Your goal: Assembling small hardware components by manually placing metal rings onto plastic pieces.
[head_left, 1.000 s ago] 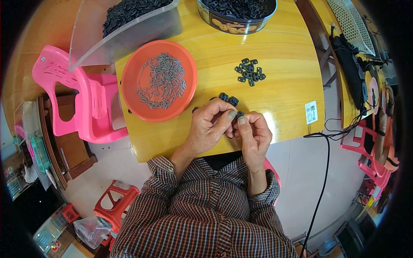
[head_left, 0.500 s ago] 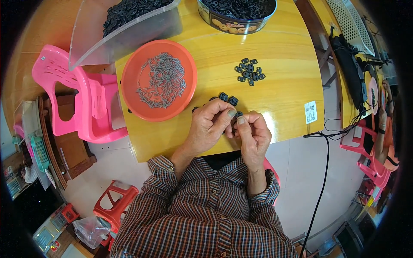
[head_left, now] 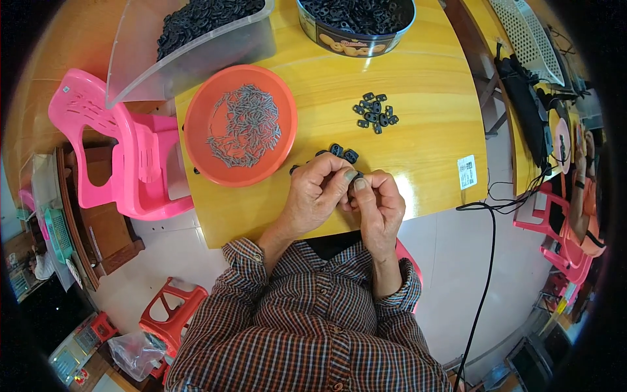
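My left hand (head_left: 312, 197) and my right hand (head_left: 380, 208) meet over the table's near edge, thumbs and fingertips pinched together. Between them sits a small black plastic cord lock (head_left: 357, 176), mostly covered by the fingers. Just past my fingers lie a few loose black cord locks (head_left: 351, 156). Farther off is a small pile of black pieces (head_left: 372, 116). To the left of my hands, an orange bowl (head_left: 198, 134) holds many small grey metal springs (head_left: 251, 124).
At the back stand a clear plastic bin (head_left: 228, 65) and a round tin (head_left: 349, 47), both full of black parts. A pink chair (head_left: 147, 157) is left of the yellow table (head_left: 431, 150). A black cable (head_left: 486, 287) hangs at right. Another person's arm (head_left: 576, 196) shows far right.
The view has shifted slightly. My hands stay together at the same spot, the right fingers drawn a little closer over the cord lock.
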A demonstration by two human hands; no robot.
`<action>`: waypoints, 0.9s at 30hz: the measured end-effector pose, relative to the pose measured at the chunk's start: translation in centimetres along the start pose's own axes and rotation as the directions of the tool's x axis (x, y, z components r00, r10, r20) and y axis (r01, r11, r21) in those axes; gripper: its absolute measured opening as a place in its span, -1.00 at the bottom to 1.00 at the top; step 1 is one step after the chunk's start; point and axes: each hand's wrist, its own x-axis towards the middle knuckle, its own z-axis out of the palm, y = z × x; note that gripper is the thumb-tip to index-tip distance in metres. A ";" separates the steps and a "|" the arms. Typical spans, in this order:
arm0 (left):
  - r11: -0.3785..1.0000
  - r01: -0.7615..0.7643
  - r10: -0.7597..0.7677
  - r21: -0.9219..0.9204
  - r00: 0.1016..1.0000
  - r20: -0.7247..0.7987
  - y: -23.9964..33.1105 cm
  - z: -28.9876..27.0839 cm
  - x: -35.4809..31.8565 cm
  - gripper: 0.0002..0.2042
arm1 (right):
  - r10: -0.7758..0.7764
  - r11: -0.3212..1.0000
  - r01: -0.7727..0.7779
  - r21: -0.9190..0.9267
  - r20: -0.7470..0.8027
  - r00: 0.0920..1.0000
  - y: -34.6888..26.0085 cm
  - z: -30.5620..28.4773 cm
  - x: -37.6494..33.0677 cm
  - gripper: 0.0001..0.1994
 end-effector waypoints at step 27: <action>0.997 -0.070 0.071 0.019 0.997 -0.037 0.2 0.0 0.0 -0.95 | 0.062 0.997 -0.064 -0.036 -0.045 0.997 -0.5 0.3 -0.3 -0.88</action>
